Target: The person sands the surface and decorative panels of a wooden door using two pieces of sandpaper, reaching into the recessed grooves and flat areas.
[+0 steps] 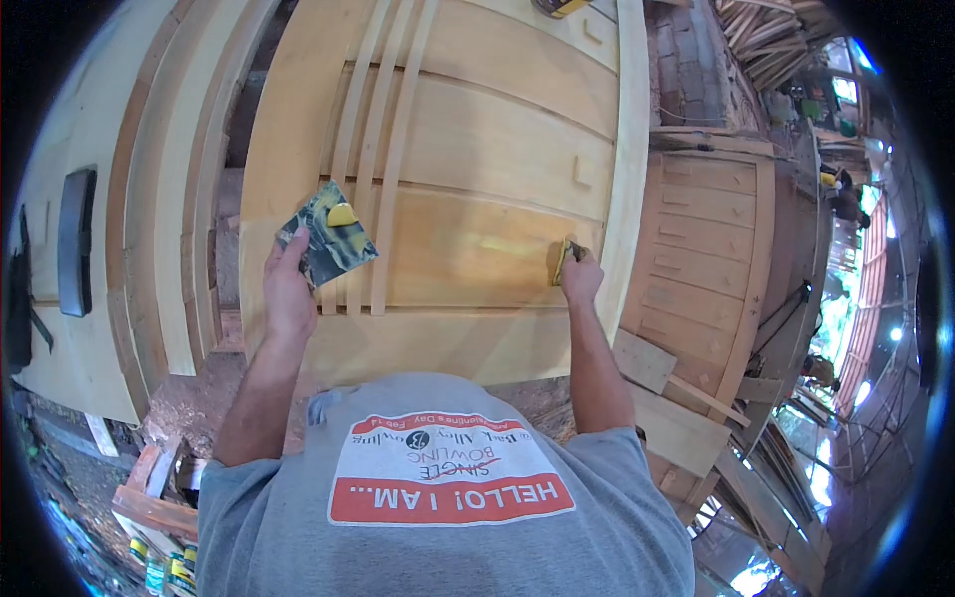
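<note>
My left hand [289,287] holds a dark square palette [336,250] smeared with yellow filler, a thick dab of filler [342,215] near its upper edge. In my right hand [581,277] is a small spreader [561,263] coated with yellow, its edge at the right end of a recessed panel of a pale wooden door [448,339]. That panel [477,250] looks deeper yellow than its neighbours, with a brighter streak near the middle. Three narrow strips [380,246] run lengthwise along the panels' left side, partly behind the palette.
A can [559,6] stands on the door's far end. Left are stacked boards [179,186] and a dark flat block [77,242]. To the right, another panelled door [701,246] lies beside loose planks [679,425]. Several containers [179,571] sit at lower left.
</note>
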Demonstrator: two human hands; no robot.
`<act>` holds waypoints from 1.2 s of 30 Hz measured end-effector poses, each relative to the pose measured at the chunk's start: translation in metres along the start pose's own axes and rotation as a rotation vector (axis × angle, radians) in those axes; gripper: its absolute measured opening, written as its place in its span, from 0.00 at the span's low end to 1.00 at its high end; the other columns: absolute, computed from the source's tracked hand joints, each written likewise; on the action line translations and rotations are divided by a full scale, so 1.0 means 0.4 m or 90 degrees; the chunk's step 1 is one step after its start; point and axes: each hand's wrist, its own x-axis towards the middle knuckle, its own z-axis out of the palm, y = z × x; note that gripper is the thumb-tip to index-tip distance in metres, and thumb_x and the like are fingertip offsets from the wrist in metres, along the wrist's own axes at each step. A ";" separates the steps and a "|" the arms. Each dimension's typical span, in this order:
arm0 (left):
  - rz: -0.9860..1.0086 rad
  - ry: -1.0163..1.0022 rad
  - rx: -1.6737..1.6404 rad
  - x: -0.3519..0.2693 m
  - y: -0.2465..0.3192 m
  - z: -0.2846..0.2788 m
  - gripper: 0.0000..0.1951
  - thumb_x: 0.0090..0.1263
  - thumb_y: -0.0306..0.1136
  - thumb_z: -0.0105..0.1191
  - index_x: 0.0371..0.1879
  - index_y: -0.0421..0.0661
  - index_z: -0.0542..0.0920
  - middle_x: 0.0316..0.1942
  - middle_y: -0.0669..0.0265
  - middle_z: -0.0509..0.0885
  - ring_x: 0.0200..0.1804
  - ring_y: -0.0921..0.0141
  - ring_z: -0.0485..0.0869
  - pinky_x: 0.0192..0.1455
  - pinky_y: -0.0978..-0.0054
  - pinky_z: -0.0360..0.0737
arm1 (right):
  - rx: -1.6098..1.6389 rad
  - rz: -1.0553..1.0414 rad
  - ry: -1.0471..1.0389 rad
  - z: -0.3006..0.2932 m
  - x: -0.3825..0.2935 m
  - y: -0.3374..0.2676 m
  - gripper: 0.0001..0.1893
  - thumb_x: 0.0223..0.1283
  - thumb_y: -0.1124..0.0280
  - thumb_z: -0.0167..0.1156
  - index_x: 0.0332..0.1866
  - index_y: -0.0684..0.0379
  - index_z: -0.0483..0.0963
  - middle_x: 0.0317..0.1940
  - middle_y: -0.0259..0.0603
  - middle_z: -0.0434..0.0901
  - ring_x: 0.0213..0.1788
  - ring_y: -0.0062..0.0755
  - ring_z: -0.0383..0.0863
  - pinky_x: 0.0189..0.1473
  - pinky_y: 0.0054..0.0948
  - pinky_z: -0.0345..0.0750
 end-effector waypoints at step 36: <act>0.005 -0.005 0.028 -0.003 -0.017 0.004 0.16 0.77 0.33 0.53 0.58 0.36 0.77 0.52 0.63 0.84 0.53 0.72 0.83 0.60 0.73 0.79 | 0.054 -0.324 -0.050 0.171 -0.378 -0.349 0.10 0.59 0.71 0.55 0.45 0.60 0.75 0.41 0.51 0.79 0.44 0.57 0.80 0.45 0.51 0.79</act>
